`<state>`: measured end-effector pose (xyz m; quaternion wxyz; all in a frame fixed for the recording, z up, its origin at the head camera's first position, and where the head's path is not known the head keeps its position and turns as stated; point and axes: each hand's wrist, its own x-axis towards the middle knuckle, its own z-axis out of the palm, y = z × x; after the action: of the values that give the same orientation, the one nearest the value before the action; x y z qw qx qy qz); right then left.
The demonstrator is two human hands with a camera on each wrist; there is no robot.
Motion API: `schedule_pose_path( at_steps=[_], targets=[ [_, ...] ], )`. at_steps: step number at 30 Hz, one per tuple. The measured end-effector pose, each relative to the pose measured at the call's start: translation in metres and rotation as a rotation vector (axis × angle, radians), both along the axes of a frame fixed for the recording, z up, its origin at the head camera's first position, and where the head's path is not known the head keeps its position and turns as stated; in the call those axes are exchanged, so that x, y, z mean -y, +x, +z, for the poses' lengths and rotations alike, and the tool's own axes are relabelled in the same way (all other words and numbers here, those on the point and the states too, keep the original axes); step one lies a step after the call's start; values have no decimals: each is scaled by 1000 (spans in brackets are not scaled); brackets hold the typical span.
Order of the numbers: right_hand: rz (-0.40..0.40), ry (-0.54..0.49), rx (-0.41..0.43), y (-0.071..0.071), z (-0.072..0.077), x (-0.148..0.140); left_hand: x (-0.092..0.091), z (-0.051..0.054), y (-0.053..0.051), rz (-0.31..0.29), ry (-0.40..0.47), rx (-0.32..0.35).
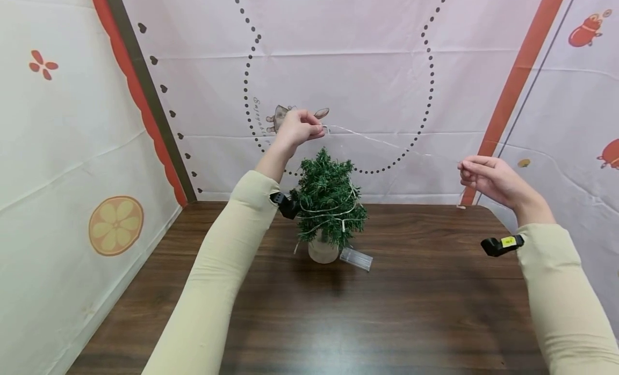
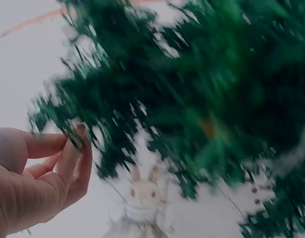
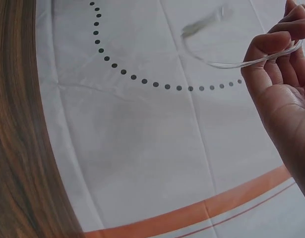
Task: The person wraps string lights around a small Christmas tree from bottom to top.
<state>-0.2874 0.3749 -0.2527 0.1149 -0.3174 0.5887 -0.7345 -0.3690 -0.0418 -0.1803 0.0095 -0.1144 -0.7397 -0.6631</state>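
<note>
A small green artificial Christmas tree (image 1: 321, 179) stands in a whitish pot (image 1: 323, 251), with thin pale string lights (image 1: 369, 138) wound around its lower branches. Just above the treetop, my left hand (image 1: 299, 129) pinches the light string. Out to the right, my right hand (image 1: 495, 182) grips the far part of the string, so a length spans the air between both hands. In the right wrist view the clear wire (image 3: 226, 65) crosses the fingers and its blurred end hangs free. Blurred branches (image 2: 142, 89) partly cover the left fingertips in the left wrist view.
A small clear plastic box (image 1: 357, 259) lies on the dark wooden table (image 1: 387, 316) beside the pot. Printed cloth (image 1: 338, 31) hangs behind the table and along both sides. Wrist cameras are strapped over both sleeves.
</note>
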Motion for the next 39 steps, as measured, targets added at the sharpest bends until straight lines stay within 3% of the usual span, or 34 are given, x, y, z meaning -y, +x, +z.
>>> schedule_pose_path(
  at_steps=[8,15,22,28,34,39],
  targets=[
    [12,1,-10,-4,14,14,17,-20,-12,23,97,107],
    [30,-20,21,-11,20,30,35,-47,-21,39,114,147],
    [33,-46,39,-17,24,45,49,-69,-23,68,39,85],
    [2,-52,40,-18,28,58,52,-75,-17,82,14,33],
    [-3,-60,37,-16,31,72,53,-81,-12,98,70,-17],
    [0,-84,26,-15,34,83,54,-85,-13,126,208,-76]
  ],
)
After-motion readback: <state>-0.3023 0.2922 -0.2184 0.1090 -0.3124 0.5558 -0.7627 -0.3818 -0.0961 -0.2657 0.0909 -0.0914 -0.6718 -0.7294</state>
